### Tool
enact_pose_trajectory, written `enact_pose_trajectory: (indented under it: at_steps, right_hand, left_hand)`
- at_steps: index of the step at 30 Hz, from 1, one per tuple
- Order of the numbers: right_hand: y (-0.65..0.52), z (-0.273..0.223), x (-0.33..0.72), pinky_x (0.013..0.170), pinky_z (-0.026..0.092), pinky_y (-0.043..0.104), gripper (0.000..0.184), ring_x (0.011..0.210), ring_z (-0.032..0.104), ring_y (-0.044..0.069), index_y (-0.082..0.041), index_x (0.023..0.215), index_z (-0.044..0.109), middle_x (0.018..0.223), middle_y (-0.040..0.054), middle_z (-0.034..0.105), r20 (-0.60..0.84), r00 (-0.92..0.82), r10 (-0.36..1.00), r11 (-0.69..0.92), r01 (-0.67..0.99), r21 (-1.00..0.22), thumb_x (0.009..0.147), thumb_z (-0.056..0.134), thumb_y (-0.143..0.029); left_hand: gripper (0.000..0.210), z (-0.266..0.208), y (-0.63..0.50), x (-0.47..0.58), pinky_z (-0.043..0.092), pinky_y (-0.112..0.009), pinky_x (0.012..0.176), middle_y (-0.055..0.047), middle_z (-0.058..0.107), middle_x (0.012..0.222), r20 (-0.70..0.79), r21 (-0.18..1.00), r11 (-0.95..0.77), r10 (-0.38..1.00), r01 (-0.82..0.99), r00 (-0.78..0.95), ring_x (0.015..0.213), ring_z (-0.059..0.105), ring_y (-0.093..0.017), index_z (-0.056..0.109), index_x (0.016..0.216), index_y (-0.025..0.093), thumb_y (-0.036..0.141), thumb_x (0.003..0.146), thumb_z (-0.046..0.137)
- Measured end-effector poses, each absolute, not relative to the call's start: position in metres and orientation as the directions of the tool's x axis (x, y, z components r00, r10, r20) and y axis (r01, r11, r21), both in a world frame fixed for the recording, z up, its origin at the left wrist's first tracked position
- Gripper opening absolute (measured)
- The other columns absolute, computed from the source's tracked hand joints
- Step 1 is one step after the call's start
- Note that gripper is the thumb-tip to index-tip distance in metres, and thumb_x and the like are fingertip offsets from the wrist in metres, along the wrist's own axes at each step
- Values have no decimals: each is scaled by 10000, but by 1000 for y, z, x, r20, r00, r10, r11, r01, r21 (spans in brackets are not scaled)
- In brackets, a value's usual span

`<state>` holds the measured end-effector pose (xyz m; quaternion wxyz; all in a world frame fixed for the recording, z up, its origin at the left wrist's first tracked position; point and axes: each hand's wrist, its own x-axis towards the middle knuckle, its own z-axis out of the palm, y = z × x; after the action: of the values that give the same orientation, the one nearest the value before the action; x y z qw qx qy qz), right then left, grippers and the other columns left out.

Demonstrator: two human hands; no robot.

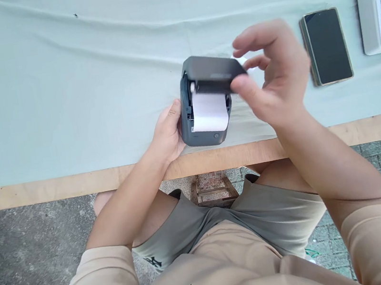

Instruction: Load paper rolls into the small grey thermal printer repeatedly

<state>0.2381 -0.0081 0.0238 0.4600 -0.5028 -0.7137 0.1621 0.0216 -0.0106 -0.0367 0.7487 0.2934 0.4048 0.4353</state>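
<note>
A dark grey label printer (189, 135) is held near the table's front edge, its lid (213, 69) raised. Inside lies a roll of white paper (210, 110), its loose end hanging over the front lip beside a round power button. My left hand (170, 131) grips the printer's left side, thumb along the edge and the other fingers hidden beneath. At the lid's right corner is my right hand (273, 71), slightly blurred. Its thumb presses on the lid's edge while the curled fingers sit behind the corner. Something white shows partly behind that corner; I cannot make it out.
To the right, a smartphone (327, 46) with a dark screen lies on the pale green cloth (77, 93). Beyond it stands a white box-shaped device (370, 22) with a printed label, cut off by the view. A bare wooden edge (56, 188) runs along the table's front.
</note>
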Motion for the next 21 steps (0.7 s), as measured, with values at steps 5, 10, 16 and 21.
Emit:
enact_pose_trajectory:
  at_steps: [5, 10, 16, 21]
  right_hand:
    - [-3, 31, 230, 541, 506, 349, 512, 717, 539, 185, -291, 922, 546, 955, 34, 526, 546, 234, 804, 332, 584, -740, 995, 563, -798]
    - [-9, 33, 228, 590, 588, 349, 485, 735, 566, 171, -306, 980, 570, 1029, 35, 566, 520, 183, 834, 371, 512, -775, 945, 672, -780]
    - [-4, 24, 237, 631, 532, 354, 538, 898, 625, 244, -301, 1025, 671, 1017, 72, 637, 599, 129, 791, 404, 624, -668, 973, 569, -827]
    - [5, 19, 239, 547, 467, 298, 466, 804, 614, 192, -277, 1000, 683, 946, 50, 656, 643, 69, 762, 519, 529, -671, 1021, 597, -735]
  left_hand:
    - [376, -35, -16, 23, 677, -285, 709, -11, 840, 930, -390, 784, 494, 863, -377, 322, 832, 808, -182, 787, 961, 217, 583, 984, 703]
    - [397, -36, -14, 22, 673, -279, 689, -6, 826, 899, -379, 776, 487, 868, -400, 321, 806, 798, -173, 789, 937, 212, 594, 988, 692]
    - [327, -33, -14, 21, 675, -253, 729, 0, 836, 928, -380, 755, 518, 845, -401, 376, 827, 801, -150, 798, 983, 195, 500, 1022, 684]
    - [310, -31, -14, 22, 670, -238, 716, 1, 836, 903, -371, 714, 540, 832, -445, 413, 792, 798, -134, 807, 969, 183, 423, 1062, 633]
